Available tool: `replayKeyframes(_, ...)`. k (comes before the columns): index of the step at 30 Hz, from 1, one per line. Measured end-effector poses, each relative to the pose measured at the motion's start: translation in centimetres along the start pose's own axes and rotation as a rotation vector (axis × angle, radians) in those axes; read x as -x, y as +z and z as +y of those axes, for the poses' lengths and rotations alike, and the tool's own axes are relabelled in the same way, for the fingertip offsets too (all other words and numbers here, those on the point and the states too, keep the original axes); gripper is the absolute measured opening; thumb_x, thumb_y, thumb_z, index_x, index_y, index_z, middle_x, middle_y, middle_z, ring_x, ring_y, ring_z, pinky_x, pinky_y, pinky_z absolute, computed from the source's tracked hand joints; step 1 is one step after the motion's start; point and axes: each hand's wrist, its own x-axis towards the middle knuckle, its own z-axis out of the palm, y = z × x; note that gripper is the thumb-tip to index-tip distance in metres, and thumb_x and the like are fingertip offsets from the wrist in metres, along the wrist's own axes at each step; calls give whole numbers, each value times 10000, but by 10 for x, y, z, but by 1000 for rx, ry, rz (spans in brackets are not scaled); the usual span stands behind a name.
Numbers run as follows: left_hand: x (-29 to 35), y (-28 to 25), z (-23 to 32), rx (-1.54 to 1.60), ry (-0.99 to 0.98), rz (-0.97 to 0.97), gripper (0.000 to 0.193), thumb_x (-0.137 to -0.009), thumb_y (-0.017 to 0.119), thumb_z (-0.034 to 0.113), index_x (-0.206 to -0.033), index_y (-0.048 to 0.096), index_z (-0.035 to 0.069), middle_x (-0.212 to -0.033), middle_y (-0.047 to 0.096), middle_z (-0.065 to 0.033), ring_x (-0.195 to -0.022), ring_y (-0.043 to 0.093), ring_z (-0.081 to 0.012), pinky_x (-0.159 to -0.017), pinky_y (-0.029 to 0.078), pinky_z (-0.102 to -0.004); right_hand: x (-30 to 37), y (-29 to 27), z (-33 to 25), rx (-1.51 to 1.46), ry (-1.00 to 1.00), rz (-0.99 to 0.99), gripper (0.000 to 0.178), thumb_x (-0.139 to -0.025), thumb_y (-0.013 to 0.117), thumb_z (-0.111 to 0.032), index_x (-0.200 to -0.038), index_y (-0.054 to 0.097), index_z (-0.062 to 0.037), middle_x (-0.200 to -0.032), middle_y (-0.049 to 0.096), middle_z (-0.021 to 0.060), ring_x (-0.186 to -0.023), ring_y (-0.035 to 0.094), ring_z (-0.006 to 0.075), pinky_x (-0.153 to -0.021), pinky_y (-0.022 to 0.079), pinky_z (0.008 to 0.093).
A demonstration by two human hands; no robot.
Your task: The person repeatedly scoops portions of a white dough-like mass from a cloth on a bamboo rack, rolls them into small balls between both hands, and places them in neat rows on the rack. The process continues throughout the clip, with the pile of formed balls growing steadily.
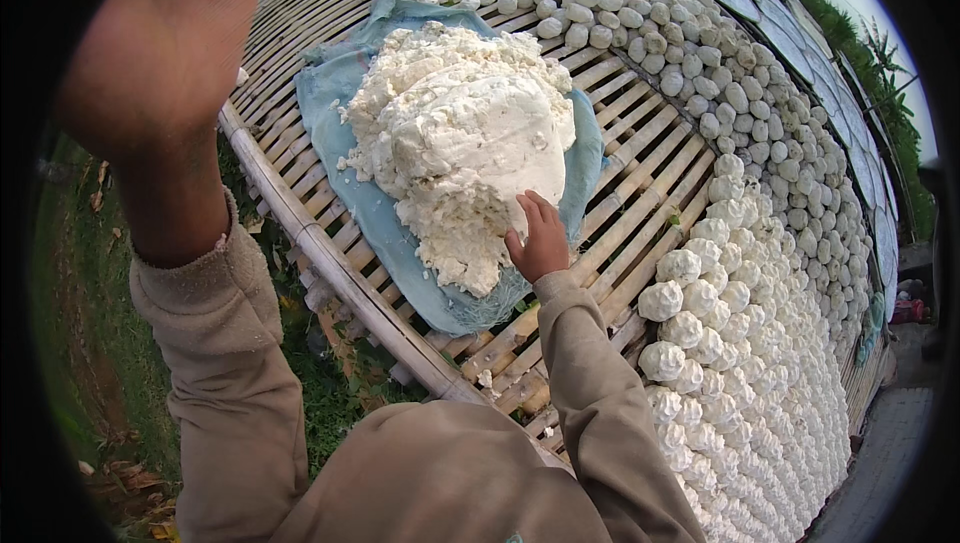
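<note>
A large heap of crumbly white dough-like mass [470,128] lies on a light blue cloth [345,193], with a smooth face on its right side and loose crumbs toward me. My right hand [543,241] rests against the heap's lower right edge, fingers apart and gripping nothing. Close to the camera at the upper left, my left hand [165,48] is raised, its palm showing. The picture's upper edge cuts off its fingers, so whether it holds anything is hidden.
The slatted bamboo platform [640,178] has a thick bamboo rail [345,263] along its near left edge. To the right sit rows of white peaked lumps [720,343]; beyond them are many greyish rounded lumps [740,98]. Grass [95,273] lies below at left.
</note>
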Motion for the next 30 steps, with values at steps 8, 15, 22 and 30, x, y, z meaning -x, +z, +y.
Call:
replayKeyframes(8, 238, 154, -291, -777, -427, 68, 380, -1099, 510, 182, -1373, 651, -41, -1460, 625, -212, -1389, 573, -380, -1188, 428, -463, -28, 44, 16, 47, -63, 45, 728, -917, 692, -249, -1573, 448, -45, -1666, 415, 166, -1577, 343, 344, -1249, 324, 485)
replayKeyframes(15, 300, 161, -347, -736, -568, 136, 406, -1103, 482, 225, -1400, 649, 5, -1396, 658, -200, -1312, 611, -377, -1127, 473, -448, -5, 75, 34, -30, 53, 93, 599, -909, 698, -199, -1471, 557, -48, -1564, 530, 152, -1475, 473, 346, -1212, 381, 486)
replayKeyframes(22, 339, 173, -328, -706, -719, 146, 371, -1094, 509, 242, -1328, 686, 15, -1322, 678, -207, -1241, 628, -405, -1073, 495, -470, 32, 66, 27, -240, 117, -95, 616, -825, 780, -201, -1397, 602, -58, -1429, 608, 182, -1348, 558, 386, -1145, 450, 466)
replayKeyframes(30, 370, 181, -333, -331, -950, 581, 392, -1113, 524, 328, -1275, 735, 40, -1339, 673, -135, -1258, 617, -292, -1093, 450, -388, 51, 93, 28, -748, 687, 139, 486, -981, 746, -306, -1392, 678, -55, -1413, 686, 165, -1289, 658, 278, -1077, 498, 365)
